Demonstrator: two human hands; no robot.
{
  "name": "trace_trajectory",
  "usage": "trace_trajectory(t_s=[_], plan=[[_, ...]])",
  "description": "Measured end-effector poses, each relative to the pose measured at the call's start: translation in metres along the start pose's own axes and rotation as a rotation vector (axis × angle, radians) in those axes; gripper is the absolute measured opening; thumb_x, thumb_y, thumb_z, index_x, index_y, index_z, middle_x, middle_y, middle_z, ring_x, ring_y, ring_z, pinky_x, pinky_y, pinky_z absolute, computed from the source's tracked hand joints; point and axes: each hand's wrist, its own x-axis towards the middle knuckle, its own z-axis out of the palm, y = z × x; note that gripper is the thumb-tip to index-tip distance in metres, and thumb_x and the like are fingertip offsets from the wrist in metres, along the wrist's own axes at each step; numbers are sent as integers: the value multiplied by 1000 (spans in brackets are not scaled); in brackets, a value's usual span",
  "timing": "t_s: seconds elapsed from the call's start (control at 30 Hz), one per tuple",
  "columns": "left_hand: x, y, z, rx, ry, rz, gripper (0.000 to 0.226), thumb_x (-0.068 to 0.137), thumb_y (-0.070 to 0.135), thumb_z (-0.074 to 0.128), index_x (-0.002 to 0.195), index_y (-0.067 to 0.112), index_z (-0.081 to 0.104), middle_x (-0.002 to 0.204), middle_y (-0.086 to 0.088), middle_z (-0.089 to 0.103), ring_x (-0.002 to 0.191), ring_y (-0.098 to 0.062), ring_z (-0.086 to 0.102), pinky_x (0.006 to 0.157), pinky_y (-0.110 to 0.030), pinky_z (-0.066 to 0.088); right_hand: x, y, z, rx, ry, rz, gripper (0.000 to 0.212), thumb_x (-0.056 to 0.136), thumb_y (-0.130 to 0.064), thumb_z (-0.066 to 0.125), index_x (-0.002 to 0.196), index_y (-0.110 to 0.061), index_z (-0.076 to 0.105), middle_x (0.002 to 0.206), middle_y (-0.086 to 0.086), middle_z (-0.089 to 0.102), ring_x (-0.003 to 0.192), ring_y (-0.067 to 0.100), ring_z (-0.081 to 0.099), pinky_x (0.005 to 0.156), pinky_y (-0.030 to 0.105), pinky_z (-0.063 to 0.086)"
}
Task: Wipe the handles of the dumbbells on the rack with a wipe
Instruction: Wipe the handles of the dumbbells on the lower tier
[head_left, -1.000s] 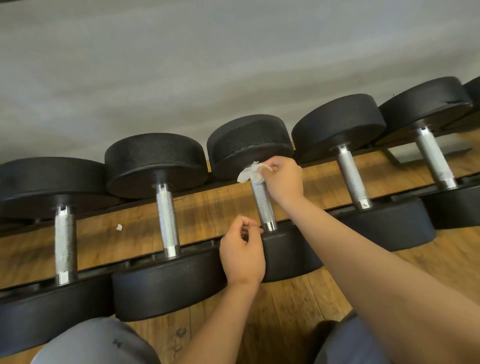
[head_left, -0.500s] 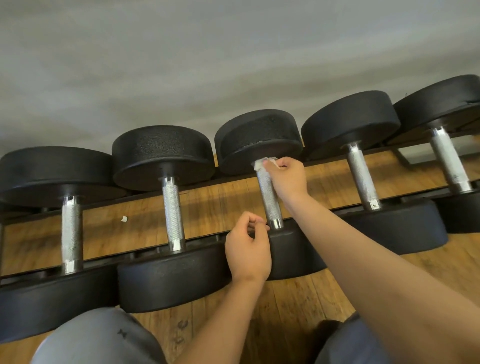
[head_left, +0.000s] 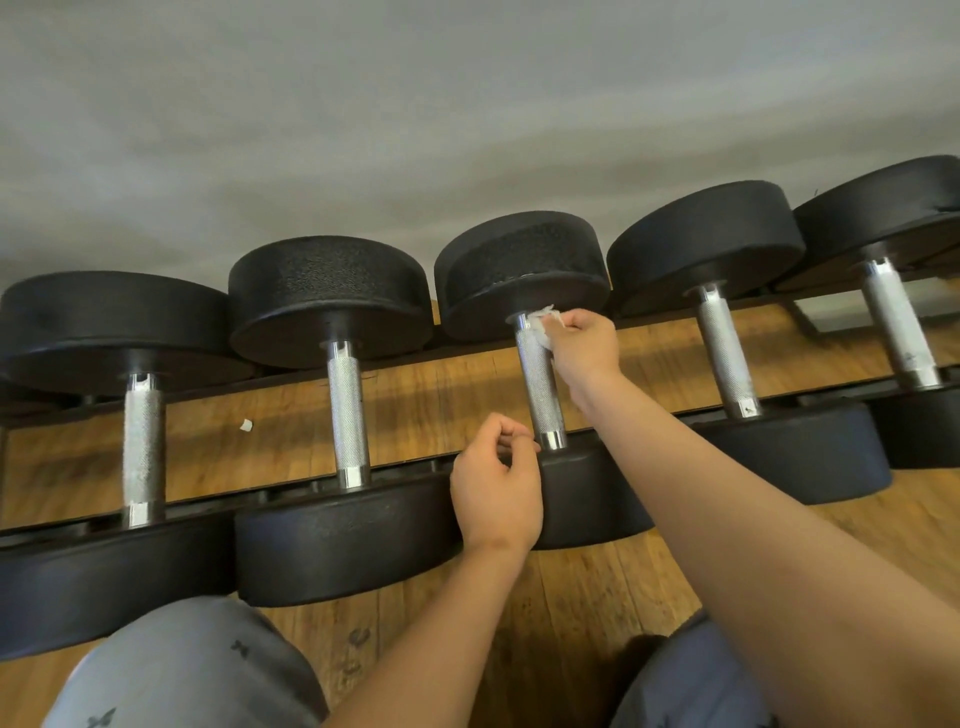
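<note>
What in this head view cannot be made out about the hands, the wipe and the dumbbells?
All in the head view:
- Most of the wipe: bunched under the right hand.
- Whether the left hand holds anything: its back and curled fingers hide the palm.
- The white scrap: too small to identify.
- The leftmost dumbbell: cut by the left edge.

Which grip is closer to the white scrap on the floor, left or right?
Left. The left grip is right of the white scrap; the right grip is farther right and back, holding the wipe on the middle handle.
</note>
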Motion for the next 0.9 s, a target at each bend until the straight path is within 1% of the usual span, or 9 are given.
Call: trace_trajectory(t_s=[0.1, 0.23, 0.3, 0.4, 0.53, 0.63, 0.7, 0.83, 0.9], plan=[[-1, 0, 0, 4, 4, 0, 19, 93, 11, 54, 76, 18, 61, 73, 6, 65, 74, -6, 62, 67, -20, 46, 3, 2, -5, 1, -94, 100, 24, 96, -26, 59, 93, -5, 71, 96, 11, 71, 96, 24, 66, 86, 36, 55], [0, -1, 0, -9, 6, 4, 19, 93, 12, 54, 76, 18, 61, 74, 6, 66, 75, -6, 62, 66, -17, 46, 1, -1, -19, -292, -91, -128, 17, 91, -24, 66, 84, -11, 73, 84, 4, 69, 84, 15, 64, 79, 29, 50], [0, -2, 0, -6, 2, 2, 19, 93, 12, 54, 77, 18, 61, 74, 6, 66, 75, -6, 62, 65, -13, 43, -1, 0, -19, -242, -85, -155, 15, 91, -21, 66, 82, -11, 72, 82, 3, 69, 83, 15, 64, 76, 28, 49], [-1, -1, 0, 3, -10, 1, 18, 93, 12, 54, 77, 19, 61, 75, 6, 66, 76, -5, 62, 67, -15, 44, -2, 4, -12, -68, -80, -49, 18, 95, -23, 60, 90, -10, 71, 90, 7, 69, 92, 21, 65, 80, 32, 51], [0, 0, 0, 4, -9, 2, 18, 93, 12, 54, 78, 18, 62, 76, 6, 66, 77, -6, 62, 67, -15, 45, 1, 8, -12, -74, -155, 42, 32, 98, -30, 54, 94, -2, 68, 98, 17, 69, 98, 31, 65, 92, 47, 54], [1, -1, -1, 0, -7, 10, 17, 93, 13, 54, 78, 18, 62, 76, 6, 66, 77, -6, 62, 66, -13, 44, 0, 6, -17, -265, -155, -79, 26, 96, -24, 57, 85, -2, 67, 92, 14, 69, 92, 25, 64, 81, 35, 51], [0, -2, -1, -4, -15, 12, 18, 94, 13, 54, 78, 19, 61, 76, 6, 66, 77, -6, 62, 66, -14, 44, 0, 5, -18, -264, -133, -127, 22, 95, -21, 59, 82, -5, 68, 87, 10, 68, 88, 20, 63, 77, 31, 49], [0, -1, 0, -6, -16, 4, 18, 94, 14, 55, 78, 19, 62, 75, 6, 66, 75, -6, 62, 64, -14, 44, 1, 3, -10, -58, -113, -14, 21, 99, -23, 54, 97, -8, 68, 92, 6, 66, 89, 18, 61, 74, 26, 48], [0, -1, 0, -9, -16, 4, 18, 94, 14, 55, 78, 19, 62, 75, 6, 66, 75, -6, 62, 63, -10, 43, 1, 4, -8, -65, -167, 34, 26, 101, -27, 49, 102, -8, 68, 99, 9, 67, 95, 21, 63, 83, 32, 53]])
